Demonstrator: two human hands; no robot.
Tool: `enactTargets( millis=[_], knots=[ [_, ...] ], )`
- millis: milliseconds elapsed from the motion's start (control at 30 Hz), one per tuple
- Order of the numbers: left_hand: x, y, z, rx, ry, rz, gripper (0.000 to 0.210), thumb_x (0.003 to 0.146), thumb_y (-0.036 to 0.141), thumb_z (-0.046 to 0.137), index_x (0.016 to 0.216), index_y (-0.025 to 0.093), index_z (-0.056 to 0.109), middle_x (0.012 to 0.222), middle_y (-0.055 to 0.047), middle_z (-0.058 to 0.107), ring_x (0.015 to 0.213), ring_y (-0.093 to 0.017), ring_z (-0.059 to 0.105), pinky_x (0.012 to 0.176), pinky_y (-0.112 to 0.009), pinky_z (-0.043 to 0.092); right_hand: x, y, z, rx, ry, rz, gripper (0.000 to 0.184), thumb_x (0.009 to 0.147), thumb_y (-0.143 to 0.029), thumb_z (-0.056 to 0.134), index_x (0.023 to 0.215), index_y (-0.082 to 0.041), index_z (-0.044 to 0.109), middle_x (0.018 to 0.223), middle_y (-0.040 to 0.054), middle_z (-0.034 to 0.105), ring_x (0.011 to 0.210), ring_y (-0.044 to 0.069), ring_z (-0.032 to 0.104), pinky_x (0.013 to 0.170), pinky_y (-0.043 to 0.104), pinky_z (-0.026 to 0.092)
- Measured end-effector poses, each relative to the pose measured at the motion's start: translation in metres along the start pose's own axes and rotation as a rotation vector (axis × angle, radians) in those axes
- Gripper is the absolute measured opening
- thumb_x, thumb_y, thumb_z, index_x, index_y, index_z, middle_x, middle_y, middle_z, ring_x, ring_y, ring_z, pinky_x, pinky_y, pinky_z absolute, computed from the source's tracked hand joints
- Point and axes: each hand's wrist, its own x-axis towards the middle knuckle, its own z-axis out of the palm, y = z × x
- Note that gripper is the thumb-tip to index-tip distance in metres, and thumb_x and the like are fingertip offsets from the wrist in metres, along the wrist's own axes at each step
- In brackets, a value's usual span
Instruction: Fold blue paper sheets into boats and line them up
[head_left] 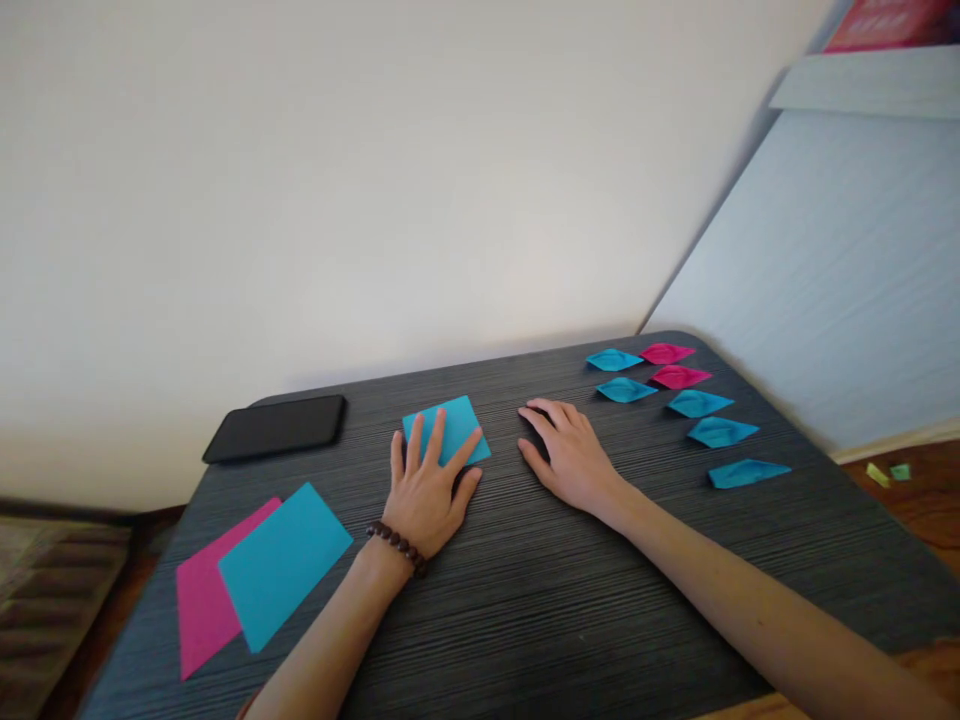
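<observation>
A blue sheet of paper (461, 415), looking folded to a smaller size, lies flat on the dark table (480, 640). My left hand (427, 490) rests on it with fingers spread, wearing a beaded bracelet (395, 545) at the wrist. To the right of the paper, apart from it, my right hand (566, 450) lies on the tabletop, fingers loosely stretched and holding nothing. Several folded paper boats, blue (627, 390) and pink (680, 377), stand at the table's right side.
At the left lie a larger blue sheet (289, 565) and a pink sheet (214, 580) partly under it. A black phone (276, 428) sits near the back left edge. Behind the table is a pale wall (375, 180); a light panel (840, 260) stands at the right.
</observation>
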Motion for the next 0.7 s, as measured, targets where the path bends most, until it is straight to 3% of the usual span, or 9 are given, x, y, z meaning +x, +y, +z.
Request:
enactTargets(
  millis=[67, 133, 233, 333, 400, 500, 700],
  knots=[
    [0.001, 0.002, -0.002, -0.018, -0.016, -0.014, 0.055, 0.09, 0.041, 0.041, 0.14, 0.023, 0.03, 0.146, -0.01, 0.03, 0.134, -0.036, 0.021, 0.104, -0.063, 0.017, 0.001, 0.0, 0.0, 0.014, -0.002, 0.01, 0.041, 0.087, -0.032, 0.045, 0.125, -0.017, 0.05, 0.126, 0.0114, 0.049, 0.113, 0.028, 0.043, 0.094, 0.044, 0.039],
    [0.003, 0.0, -0.003, -0.06, -0.024, 0.028, 0.055, 0.09, 0.041, 0.041, 0.138, 0.017, 0.033, 0.141, -0.011, 0.039, 0.131, -0.033, 0.029, 0.105, -0.06, 0.019, 0.002, 0.001, 0.001, 0.03, -0.003, 0.006, 0.041, 0.087, -0.032, 0.045, 0.125, -0.017, 0.05, 0.126, 0.0116, 0.049, 0.114, 0.028, 0.043, 0.094, 0.045, 0.039],
    [0.005, -0.006, -0.003, -0.171, 0.008, 0.132, 0.04, 0.089, 0.036, 0.046, 0.125, 0.018, 0.051, 0.128, -0.008, 0.054, 0.122, -0.029, 0.042, 0.103, -0.05, 0.031, 0.003, 0.002, 0.001, 0.056, -0.003, -0.009, 0.041, 0.087, -0.03, 0.046, 0.126, -0.017, 0.049, 0.127, 0.0115, 0.049, 0.115, 0.027, 0.042, 0.095, 0.045, 0.038],
    [0.006, -0.009, 0.0, -0.347, 0.074, 0.147, 0.029, 0.088, 0.026, 0.048, 0.115, 0.021, 0.058, 0.111, -0.006, 0.064, 0.106, -0.023, 0.056, 0.096, -0.04, 0.041, 0.004, 0.0, -0.001, 0.105, -0.008, -0.04, 0.041, 0.087, -0.027, 0.047, 0.127, -0.018, 0.046, 0.127, 0.0101, 0.05, 0.116, 0.025, 0.042, 0.098, 0.044, 0.037],
    [0.006, -0.009, 0.002, -0.487, 0.12, 0.091, 0.035, 0.087, 0.015, 0.045, 0.121, 0.019, 0.052, 0.115, -0.006, 0.062, 0.106, -0.02, 0.056, 0.095, -0.036, 0.043, 0.005, -0.002, -0.002, 0.167, -0.027, -0.096, 0.042, 0.087, -0.025, 0.048, 0.128, -0.019, 0.045, 0.126, 0.009, 0.052, 0.116, 0.023, 0.044, 0.099, 0.042, 0.037],
    [0.006, -0.008, 0.003, -0.67, 0.073, 0.015, 0.044, 0.079, 0.006, 0.045, 0.121, 0.017, 0.048, 0.116, -0.006, 0.061, 0.108, -0.019, 0.056, 0.097, -0.034, 0.042, 0.006, -0.003, -0.003, 0.255, -0.049, -0.152, 0.037, 0.087, -0.027, 0.05, 0.123, -0.02, 0.049, 0.12, 0.0077, 0.056, 0.111, 0.022, 0.048, 0.095, 0.041, 0.04],
    [0.006, -0.009, -0.001, -0.789, -0.025, 0.016, 0.042, 0.074, 0.004, 0.045, 0.11, 0.021, 0.06, 0.111, -0.004, 0.064, 0.105, -0.02, 0.059, 0.095, -0.034, 0.042, 0.007, 0.004, -0.004, 0.407, -0.007, -0.168, 0.027, 0.085, -0.03, 0.055, 0.111, -0.021, 0.057, 0.107, 0.0062, 0.062, 0.101, 0.019, 0.054, 0.09, 0.038, 0.042]
  ],
)
